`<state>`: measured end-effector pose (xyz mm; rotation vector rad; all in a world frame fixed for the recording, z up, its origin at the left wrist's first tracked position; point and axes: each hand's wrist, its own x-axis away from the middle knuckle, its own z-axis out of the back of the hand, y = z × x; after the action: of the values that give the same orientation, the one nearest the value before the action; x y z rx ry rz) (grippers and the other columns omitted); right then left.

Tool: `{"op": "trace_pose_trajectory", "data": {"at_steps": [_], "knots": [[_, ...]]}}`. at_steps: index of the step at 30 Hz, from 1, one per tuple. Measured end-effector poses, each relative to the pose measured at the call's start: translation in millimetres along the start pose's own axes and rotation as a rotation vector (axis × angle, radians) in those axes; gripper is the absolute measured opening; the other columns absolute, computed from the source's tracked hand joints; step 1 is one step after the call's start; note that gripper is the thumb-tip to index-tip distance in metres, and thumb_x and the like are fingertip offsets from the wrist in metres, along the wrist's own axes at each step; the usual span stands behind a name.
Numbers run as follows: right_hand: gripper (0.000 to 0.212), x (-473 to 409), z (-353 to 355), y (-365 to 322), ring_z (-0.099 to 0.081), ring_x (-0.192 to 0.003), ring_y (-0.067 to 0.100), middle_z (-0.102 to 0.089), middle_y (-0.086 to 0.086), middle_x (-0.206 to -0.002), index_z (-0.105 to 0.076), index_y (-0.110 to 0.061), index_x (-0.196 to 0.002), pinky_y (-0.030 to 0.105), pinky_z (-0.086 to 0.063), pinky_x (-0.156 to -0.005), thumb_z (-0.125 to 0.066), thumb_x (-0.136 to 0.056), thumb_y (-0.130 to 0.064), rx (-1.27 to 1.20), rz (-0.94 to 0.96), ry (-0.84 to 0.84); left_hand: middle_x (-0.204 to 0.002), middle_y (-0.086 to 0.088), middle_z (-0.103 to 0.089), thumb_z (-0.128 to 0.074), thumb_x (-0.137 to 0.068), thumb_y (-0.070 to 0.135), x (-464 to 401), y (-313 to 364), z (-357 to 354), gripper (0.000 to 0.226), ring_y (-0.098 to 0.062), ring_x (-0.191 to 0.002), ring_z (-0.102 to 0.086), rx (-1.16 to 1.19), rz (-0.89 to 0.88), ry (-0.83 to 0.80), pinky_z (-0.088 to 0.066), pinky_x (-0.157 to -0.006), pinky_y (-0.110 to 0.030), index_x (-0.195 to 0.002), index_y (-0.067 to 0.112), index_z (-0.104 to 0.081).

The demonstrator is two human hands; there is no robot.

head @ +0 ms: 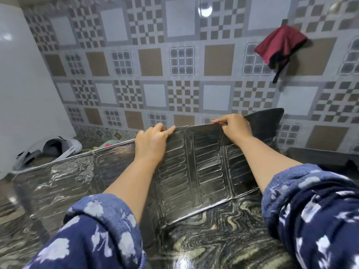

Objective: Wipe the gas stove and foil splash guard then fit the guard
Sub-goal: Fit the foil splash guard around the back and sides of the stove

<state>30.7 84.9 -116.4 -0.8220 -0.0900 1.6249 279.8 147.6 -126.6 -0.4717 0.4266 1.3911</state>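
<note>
Nearest are two forearms in blue sleeves with white flowers, reaching over a dark, glossy marbled stone counter (223, 243). On that counter stands the embossed, silver folding foil splash guard (194, 164), upright, its panels bent at an angle, one long panel running off to the left. The left hand (151, 144) pinches the guard's top edge, thumb in front and fingers curled over it. To its right, the right hand (236, 129) grips the same edge, its fingers curled round it. Just beyond the right hand a dark curved sheet (268, 119) rises. At far left a white and grey object (52, 148) lies on the counter. Behind, on the checked tile wall (151, 61), hangs a red cloth with black trim (281, 45).
</note>
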Motion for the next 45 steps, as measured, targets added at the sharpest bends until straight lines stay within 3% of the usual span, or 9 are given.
{"op": "trace_pose_trajectory", "data": {"at_steps": [5,17,25,29,32,40,45], "knots": [[0.035,-2,11,-9,-0.063,-0.108,0.021,-0.071,-0.001,-0.114,-0.074,-0.027,-0.102,0.034,-0.05,-0.084,-0.049,-0.093,-0.005,-0.079,-0.012,0.102,-0.11,0.0,-0.055,-0.052,-0.096,0.015,-10,-2,1,0.057,-0.022,-0.097,-0.056,0.017,0.003,0.043,-0.028,-0.064,-0.032,-0.144,0.039,-0.034],[0.034,-21,79,6,-0.061,-0.112,0.021,-0.068,-0.004,-0.121,-0.074,-0.03,-0.103,0.029,-0.047,-0.083,-0.048,-0.095,-0.01,0.037,0.024,0.211,-0.107,0.001,-0.056,-0.06,-0.092,0.015,-45,39,28,0.058,-0.024,-0.097,-0.059,0.193,-0.002,0.114,-0.035,-0.062,-0.031,-0.141,0.041,-0.041],[0.033,-35,121,72,-0.061,-0.111,0.022,-0.069,-0.002,-0.12,-0.074,-0.03,-0.103,0.028,-0.046,-0.079,-0.051,-0.092,-0.009,0.067,0.015,0.284,-0.1,0.002,-0.059,-0.06,-0.092,0.018,-84,105,9,0.052,-0.024,-0.084,-0.059,0.208,-0.071,0.203,-0.032,-0.058,-0.031,-0.135,0.045,-0.047],[0.033,-43,151,108,-0.061,-0.11,0.021,-0.069,-0.004,-0.119,-0.074,-0.033,-0.103,0.027,-0.045,-0.075,-0.053,-0.092,-0.01,0.103,0.019,0.321,-0.099,0.0,-0.062,-0.065,-0.089,0.018,-108,148,4,0.049,-0.025,-0.084,-0.062,0.247,-0.129,0.261,-0.042,-0.059,-0.032,-0.131,0.039,-0.054],[0.03,-47,173,138,-0.063,-0.107,0.021,-0.07,-0.004,-0.115,-0.075,-0.033,-0.101,0.03,-0.051,-0.08,-0.055,-0.091,-0.011,0.119,0.0,0.358,-0.099,-0.001,-0.063,-0.067,-0.087,0.019,-124,185,0,0.05,-0.026,-0.083,-0.063,0.279,-0.169,0.26,-0.047,-0.062,-0.036,-0.131,0.039,-0.054],[0.025,-48,219,212,-0.063,-0.108,0.019,-0.07,0.0,-0.115,-0.074,-0.022,-0.102,0.028,-0.05,-0.087,-0.057,-0.092,-0.008,0.126,-0.042,0.416,-0.107,0.0,-0.06,-0.058,-0.089,0.015,-165,272,-25,0.053,-0.027,-0.093,-0.061,0.297,-0.251,0.318,-0.038,-0.064,-0.033,-0.135,0.039,-0.049],[0.026,-53,234,259,-0.062,-0.108,0.022,-0.072,0.001,-0.111,-0.075,-0.025,-0.101,0.039,-0.054,-0.087,-0.057,-0.091,-0.009,0.156,-0.098,0.43,-0.109,0.002,-0.058,-0.052,-0.092,0.015,-187,318,-47,0.053,-0.025,-0.098,-0.059,0.331,-0.284,0.308,-0.04,-0.07,-0.035,-0.138,0.04,-0.044]]}}
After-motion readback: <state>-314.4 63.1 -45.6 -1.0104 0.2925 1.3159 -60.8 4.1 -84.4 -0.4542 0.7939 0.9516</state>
